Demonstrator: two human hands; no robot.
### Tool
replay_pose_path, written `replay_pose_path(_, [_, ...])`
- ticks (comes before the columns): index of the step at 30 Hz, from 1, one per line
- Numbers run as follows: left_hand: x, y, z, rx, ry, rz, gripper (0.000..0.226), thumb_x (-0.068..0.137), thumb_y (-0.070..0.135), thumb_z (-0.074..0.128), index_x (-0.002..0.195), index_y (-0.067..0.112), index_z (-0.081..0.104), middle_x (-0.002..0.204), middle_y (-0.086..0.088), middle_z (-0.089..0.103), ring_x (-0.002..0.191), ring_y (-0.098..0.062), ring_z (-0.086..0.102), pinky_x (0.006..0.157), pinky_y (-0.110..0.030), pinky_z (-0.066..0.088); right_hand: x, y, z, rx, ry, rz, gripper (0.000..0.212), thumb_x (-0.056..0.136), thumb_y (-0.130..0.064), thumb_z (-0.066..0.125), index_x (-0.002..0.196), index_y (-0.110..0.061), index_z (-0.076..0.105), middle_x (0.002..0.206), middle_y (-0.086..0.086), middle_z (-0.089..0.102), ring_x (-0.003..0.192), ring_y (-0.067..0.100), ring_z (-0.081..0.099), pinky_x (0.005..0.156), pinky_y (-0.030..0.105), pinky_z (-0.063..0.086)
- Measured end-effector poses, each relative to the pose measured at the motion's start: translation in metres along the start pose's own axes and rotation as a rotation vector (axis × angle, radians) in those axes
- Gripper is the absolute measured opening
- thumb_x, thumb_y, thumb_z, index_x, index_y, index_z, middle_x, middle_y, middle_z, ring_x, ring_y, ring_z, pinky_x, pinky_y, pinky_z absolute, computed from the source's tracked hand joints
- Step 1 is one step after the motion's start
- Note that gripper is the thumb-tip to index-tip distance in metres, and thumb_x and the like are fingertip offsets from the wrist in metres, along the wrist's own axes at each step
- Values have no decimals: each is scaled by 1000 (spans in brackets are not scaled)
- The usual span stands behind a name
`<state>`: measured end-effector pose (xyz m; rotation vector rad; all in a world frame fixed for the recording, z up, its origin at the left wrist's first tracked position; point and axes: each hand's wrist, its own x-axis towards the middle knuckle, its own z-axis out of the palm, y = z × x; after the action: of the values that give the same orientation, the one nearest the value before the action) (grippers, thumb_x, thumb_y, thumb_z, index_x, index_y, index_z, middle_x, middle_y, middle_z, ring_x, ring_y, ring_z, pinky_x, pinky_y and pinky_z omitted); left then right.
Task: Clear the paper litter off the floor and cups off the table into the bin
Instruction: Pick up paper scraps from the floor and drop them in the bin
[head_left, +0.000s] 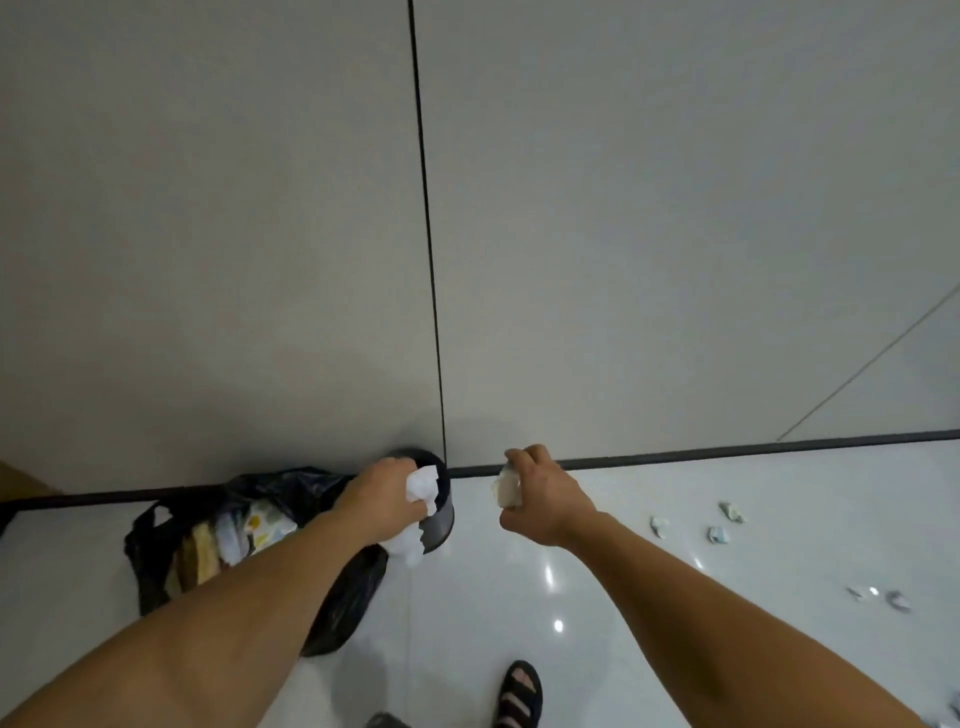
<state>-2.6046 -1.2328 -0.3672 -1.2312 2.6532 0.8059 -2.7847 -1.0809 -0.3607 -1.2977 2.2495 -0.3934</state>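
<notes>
My left hand (384, 501) grips crumpled white paper (422, 488) right over the small black mesh bin (439, 512) that stands on the floor against the wall. More of the white paper hangs below the fist in front of the bin. My right hand (540, 499) holds a small crumpled wad of paper (506, 488) in curled fingers, just right of the bin and above the floor. Several small crumpled paper scraps (719, 535) lie on the glossy white floor to the right, with more (896, 600) nearer to me.
A black plastic bag (156, 540) filled with packaging lies on the floor left of the bin. The grey panelled wall (623, 260) rises straight ahead. My sandalled foot (519, 693) stands on the floor at the bottom.
</notes>
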Motion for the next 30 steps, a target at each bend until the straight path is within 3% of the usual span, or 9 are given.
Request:
replay_pose_path(3, [30, -15, -20, -41, 42, -48, 34, 80, 28, 68, 110, 16, 57, 114, -4, 59, 104, -25, 57, 84, -34, 46, 48, -15, -3, -18, -29, -65, 84, 73, -33, 77, 145, -20, 35, 138, 3, 39, 115, 29, 52, 93, 37, 50])
replay_pose_path(8, [77, -56, -27, -147, 17, -90, 28, 76, 34, 72, 95, 21, 56, 103, 0, 58, 97, -21, 58, 76, -29, 44, 121, -39, 18, -53, -137, -79, 80, 73, -32, 77, 142, -21, 36, 136, 4, 40, 114, 28, 51, 92, 36, 51])
replay_pose_path(13, [139, -118, -16, -183, -76, -136, 55, 76, 43, 70, 124, 22, 52, 121, -1, 56, 110, -21, 55, 86, -28, 44, 193, -55, 59, -47, -226, -2, 85, 76, -34, 75, 147, -20, 31, 141, 2, 37, 120, 26, 48, 95, 33, 47])
replay_pose_path(16, [183, -156, 0, -186, -143, -146, 66, 77, 44, 70, 134, 24, 43, 130, 0, 49, 115, -20, 52, 82, -23, 38, 241, -55, 94, -12, -241, 67, 85, 76, -35, 75, 148, -21, 30, 142, 1, 36, 120, 25, 48, 95, 32, 48])
replay_pose_path(25, [365, -245, 159, -166, -240, -114, 56, 76, 46, 71, 123, 20, 53, 125, -1, 53, 112, -19, 53, 91, -32, 47, 394, 36, 271, 91, -303, 194, 88, 76, -31, 77, 148, -20, 27, 146, 3, 33, 124, 26, 45, 102, 33, 45])
replay_pose_path(30, [422, -293, 265, -57, -349, -106, 72, 75, 52, 69, 138, 25, 45, 136, 0, 50, 124, -21, 47, 99, -37, 44, 444, 95, 362, 104, -307, 241, 88, 79, -33, 74, 150, -20, 24, 149, 5, 30, 128, 29, 43, 106, 36, 42])
